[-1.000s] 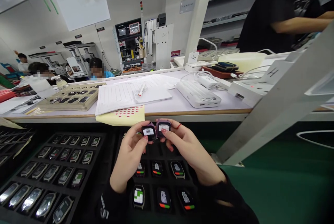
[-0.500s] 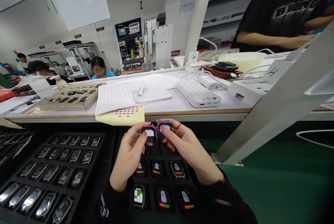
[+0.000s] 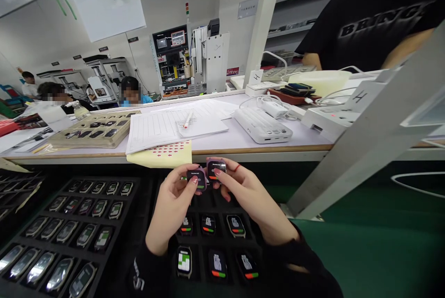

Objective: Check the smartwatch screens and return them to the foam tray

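Observation:
My left hand (image 3: 176,196) grips a purple-framed smartwatch (image 3: 196,178) without a strap, thumb on its lit screen. A second purple-framed smartwatch (image 3: 216,168) is pinched in my right hand (image 3: 239,187), its thumb also pressed to the glass. Both are held side by side, close together, screens facing me, with a line of white text on dark and coloured marks low down. Beneath my hands lies a black foam tray (image 3: 199,247) with several lit watches in its slots, among them a green-and-white-screened watch (image 3: 184,262).
At left another black tray (image 3: 134,196) holds rows of watches. Above the trays runs a shelf with papers (image 3: 156,126), a marker pen (image 3: 188,119), a white power bank (image 3: 263,125) and a beige tray (image 3: 114,140). A slanted metal post (image 3: 347,159) stands at right. A person in a black shirt (image 3: 375,24) is beyond.
Both held watch screens have switched from a white list page to a dark page with text and coloured marks. My hands barely moved. The person at right has shifted left.

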Motion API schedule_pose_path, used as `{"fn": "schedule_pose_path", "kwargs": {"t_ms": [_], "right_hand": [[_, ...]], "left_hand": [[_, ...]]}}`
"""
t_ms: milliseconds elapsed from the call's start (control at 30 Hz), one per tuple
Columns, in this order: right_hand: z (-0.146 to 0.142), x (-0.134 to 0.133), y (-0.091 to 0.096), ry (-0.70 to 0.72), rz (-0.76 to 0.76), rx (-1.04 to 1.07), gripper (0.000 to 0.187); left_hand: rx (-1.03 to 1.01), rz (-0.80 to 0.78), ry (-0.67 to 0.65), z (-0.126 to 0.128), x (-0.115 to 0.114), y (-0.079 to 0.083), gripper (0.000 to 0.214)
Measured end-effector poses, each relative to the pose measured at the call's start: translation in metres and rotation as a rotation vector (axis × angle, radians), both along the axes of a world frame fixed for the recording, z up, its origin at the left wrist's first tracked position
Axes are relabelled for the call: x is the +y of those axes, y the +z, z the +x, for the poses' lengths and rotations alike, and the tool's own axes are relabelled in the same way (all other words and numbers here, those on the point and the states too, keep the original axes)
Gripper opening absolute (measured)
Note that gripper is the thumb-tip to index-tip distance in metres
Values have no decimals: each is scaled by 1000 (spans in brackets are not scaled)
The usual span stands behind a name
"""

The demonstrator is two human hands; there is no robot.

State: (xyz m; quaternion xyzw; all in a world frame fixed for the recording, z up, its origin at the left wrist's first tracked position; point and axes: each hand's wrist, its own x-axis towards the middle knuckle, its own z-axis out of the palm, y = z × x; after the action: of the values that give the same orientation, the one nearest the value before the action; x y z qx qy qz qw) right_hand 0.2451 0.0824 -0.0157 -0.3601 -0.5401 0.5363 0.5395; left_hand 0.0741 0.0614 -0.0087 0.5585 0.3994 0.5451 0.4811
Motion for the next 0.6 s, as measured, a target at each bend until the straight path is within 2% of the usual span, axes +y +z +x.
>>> {"fn": "schedule_pose_path", "kwargs": {"t_ms": [200,333,400,467,533,600], "right_hand": [[1,1,0,20,-2,53,59],[4,1,0,66,-23,132,59],[5,0,-1,105,-59,186,58],[6,0,-1,166,-91,252,56],[6,0,-2,235,-101,320,53],[6,0,-1,273,-85,366,49]], "left_hand": [[38,-3,-3,0,-1,-2,33],[14,-7,-56,-1,-8,8,40],[-52,-56,-181,-3,-19,15,47],[-114,-120,-390,-4,-36,17,54],[-126,-159,-585,-5,-54,9,53],[-75,-164,-643,-7,-69,-7,55]]}}
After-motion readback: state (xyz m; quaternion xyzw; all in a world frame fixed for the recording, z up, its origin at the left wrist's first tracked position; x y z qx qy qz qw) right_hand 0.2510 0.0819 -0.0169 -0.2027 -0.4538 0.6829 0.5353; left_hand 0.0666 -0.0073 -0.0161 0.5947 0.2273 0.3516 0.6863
